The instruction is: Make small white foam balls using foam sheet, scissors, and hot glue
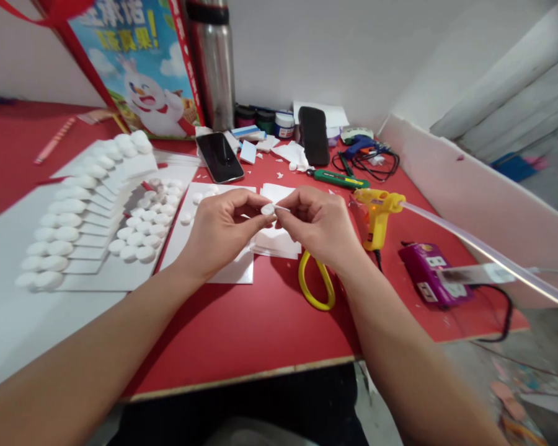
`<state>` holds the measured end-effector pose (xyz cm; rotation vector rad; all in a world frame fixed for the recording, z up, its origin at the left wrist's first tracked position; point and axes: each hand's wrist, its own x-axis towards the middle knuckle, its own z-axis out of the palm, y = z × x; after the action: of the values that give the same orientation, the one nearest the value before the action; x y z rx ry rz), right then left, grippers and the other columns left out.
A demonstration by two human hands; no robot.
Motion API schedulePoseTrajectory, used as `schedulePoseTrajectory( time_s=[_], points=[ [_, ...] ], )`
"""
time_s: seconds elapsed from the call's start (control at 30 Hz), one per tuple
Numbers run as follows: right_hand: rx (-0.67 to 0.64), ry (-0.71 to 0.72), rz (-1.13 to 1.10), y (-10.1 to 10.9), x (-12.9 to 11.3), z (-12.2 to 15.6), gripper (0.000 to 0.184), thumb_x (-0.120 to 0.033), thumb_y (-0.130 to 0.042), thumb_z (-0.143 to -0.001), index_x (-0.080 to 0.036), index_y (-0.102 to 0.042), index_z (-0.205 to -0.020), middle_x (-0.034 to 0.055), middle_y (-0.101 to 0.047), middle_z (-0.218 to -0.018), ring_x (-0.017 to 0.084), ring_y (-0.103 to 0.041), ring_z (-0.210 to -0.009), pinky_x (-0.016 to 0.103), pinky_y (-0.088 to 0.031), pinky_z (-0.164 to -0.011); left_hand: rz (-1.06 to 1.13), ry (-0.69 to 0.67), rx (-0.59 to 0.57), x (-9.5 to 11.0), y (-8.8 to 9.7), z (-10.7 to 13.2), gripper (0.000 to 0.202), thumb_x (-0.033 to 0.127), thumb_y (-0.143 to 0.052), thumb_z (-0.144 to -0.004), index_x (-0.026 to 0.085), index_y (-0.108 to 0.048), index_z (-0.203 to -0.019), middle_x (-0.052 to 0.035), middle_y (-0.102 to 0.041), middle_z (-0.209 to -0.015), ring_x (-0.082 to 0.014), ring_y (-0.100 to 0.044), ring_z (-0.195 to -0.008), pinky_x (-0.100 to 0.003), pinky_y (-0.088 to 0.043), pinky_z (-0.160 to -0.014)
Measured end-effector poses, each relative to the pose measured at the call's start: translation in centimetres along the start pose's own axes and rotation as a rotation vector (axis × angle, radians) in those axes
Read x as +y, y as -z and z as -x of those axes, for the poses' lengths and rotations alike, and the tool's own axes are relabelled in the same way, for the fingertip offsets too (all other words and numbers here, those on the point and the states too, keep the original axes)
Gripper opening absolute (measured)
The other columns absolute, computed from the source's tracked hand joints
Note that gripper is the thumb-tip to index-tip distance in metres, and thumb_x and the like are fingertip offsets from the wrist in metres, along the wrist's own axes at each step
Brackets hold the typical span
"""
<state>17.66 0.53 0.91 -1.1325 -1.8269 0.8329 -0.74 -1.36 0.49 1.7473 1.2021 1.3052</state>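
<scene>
A small white disc point(268, 210) is held up between two bare hands, above white cards point(279, 248) on a red table point(242, 328). Its smallness and the narrow hold could let it slip or tilt if either thumb shifts, probably dropping onto the cards. The left hand point(225, 229) has its grip closed to a fine pinch, thumb and finger on the disc; the right hand point(317, 223) pinches, just as narrowly, what looks like a thin white sliver point(283, 208) against its edge. Beyond the right hand rests a yellow glue gun point(380, 210); a stray forearm could knock it. Beyond the left lie grouped white discs point(139, 232).
</scene>
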Motion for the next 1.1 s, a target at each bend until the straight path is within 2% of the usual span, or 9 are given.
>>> schedulePoseTrajectory(
  time_s=[0.2,0.37,0.47,0.6,0.7,0.83,1.0,1.1],
  points=[
    [-0.051,0.103,0.013,0.3,-0.3,0.3,0.012,-0.022,-0.067,-0.092,-0.015,-0.07,-0.082,0.0013,-0.07,-0.07,0.01,-0.052,-0.057,0.025,-0.038,-0.054,0.046,0.084,0.031,0.6,0.0,-0.3,0.013,0.025,-0.087,-0.076,0.016,-0.078,-0.082,-0.0032,-0.078,-0.079,-0.017,-0.072,-0.073,-0.025,-0.058,-0.067],
    [-0.087,0.111,-0.002,0.4,-0.7,0.4,0.014,-0.023,-0.066,-0.094,-0.015,-0.07,-0.084,0.0025,-0.07,-0.073,0.01,-0.053,-0.058,0.024,-0.038,-0.053,0.124,0.117,-0.016,0.4,0.2,-0.3,0.02,0.031,-0.088,-0.077,0.017,-0.081,-0.09,-0.0039,-0.079,-0.083,-0.0176,-0.073,-0.076,-0.028,-0.06,-0.072],
    [-0.083,0.033,-0.114,0.3,-0.9,0.3,0.019,-0.031,-0.07,-0.093,-0.016,-0.069,-0.082,0.0026,-0.071,-0.072,0.009,-0.053,-0.053,0.023,-0.037,-0.048,0.223,0.146,-0.036,0.2,0.3,-0.4,0.024,0.031,-0.088,-0.077,0.017,-0.083,-0.095,-0.0044,-0.079,-0.088,-0.0179,-0.074,-0.079,-0.03,-0.062,-0.077],
    [-0.044,-0.189,-0.452,0.3,-1.2,-0.1,0.037,-0.05,-0.068,-0.093,-0.016,-0.067,-0.079,0.0031,-0.07,-0.068,0.007,-0.048,-0.042,0.023,-0.028,-0.037,0.528,0.317,-0.11,-0.4,0.3,-0.9,0.027,0.032,-0.091,-0.074,0.015,-0.08,-0.091,-0.0042,-0.078,-0.084,-0.0155,-0.073,-0.074,-0.028,-0.064,-0.073],
    [0.014,-0.221,-0.554,0.3,-1.3,-0.3,0.031,-0.044,-0.07,-0.092,-0.016,-0.068,-0.078,0.0004,-0.067,-0.064,0.005,-0.045,-0.04,0.022,-0.025,-0.036,0.767,0.463,-0.16,-1.0,0.3,-1.1,0.027,0.028,-0.094,-0.07,0.013,-0.077,-0.084,-0.0019,-0.074,-0.076,-0.0109,-0.069,-0.065,-0.022,-0.062,-0.065],
    [0.02,-0.153,-0.534,0.2,-1.5,-0.3,0.02,-0.035,-0.076,-0.085,-0.017,-0.07,-0.081,-0.0012,-0.067,-0.068,0.004,-0.044,-0.045,0.021,-0.032,-0.041,0.98,0.624,-0.265,-1.5,0.2,-1.0,0.022,0.022,-0.092,-0.075,0.01,-0.077,-0.085,-0.004,-0.074,-0.075,-0.0082,-0.069,-0.063,-0.015,-0.06,-0.061],
    [-0.035,-0.104,-0.448,-0.1,-1.3,0.0,0.022,-0.03,-0.083,-0.076,-0.017,-0.069,-0.088,0.0011,-0.072,-0.079,0.012,-0.067,-0.067,0.025,-0.054,-0.062,1.19,0.721,-0.328,-1.8,0.0,-0.8,0.007,0.01,-0.082,-0.082,0.006,-0.077,-0.081,-0.0063,-0.073,-0.075,-0.0072,-0.068,-0.063,-0.012,-0.06,-0.061],
    [-0.041,-0.084,-0.426,0.0,-1.4,0.2,0.018,-0.026,-0.078,-0.079,-0.017,-0.07,-0.092,0.0035,-0.075,-0.084,0.017,-0.072,-0.077,0.03,-0.058,-0.072,1.273,0.78,-0.321,-1.5,-0.1,-0.8,0.007,0.008,-0.077,-0.087,0.006,-0.077,-0.081,-0.0069,-0.072,-0.077,-0.0057,-0.067,-0.063,-0.009,-0.058,-0.061]
  ],
)
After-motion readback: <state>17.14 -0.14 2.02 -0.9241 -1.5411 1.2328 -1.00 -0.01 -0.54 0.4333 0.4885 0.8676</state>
